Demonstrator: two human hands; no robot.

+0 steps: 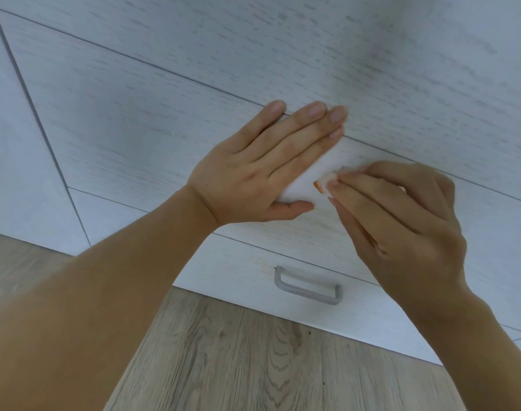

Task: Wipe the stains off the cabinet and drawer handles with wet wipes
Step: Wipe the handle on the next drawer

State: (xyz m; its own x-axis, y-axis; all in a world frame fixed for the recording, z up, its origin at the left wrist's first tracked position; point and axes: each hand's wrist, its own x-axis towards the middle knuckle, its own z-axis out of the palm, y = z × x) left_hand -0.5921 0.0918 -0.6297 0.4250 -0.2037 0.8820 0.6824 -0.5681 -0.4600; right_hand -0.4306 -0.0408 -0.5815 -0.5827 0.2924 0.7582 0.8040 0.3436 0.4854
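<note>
My left hand lies flat, fingers stretched out, over a white wet-wipe item, a pack or a folded wipe, and holds it between palm and thumb in front of the drawer fronts. My right hand pinches a small white tab with an orange edge at that item's right end. Most of the white item is hidden under my left palm. A grey bar handle sits on the lowest drawer, below both hands and untouched.
White wood-grain drawer fronts fill the upper view, with a tall cabinet panel at the left. Grey-brown wood-look flooring runs along the bottom. Small dark specks mark the drawer beside the handle's left end.
</note>
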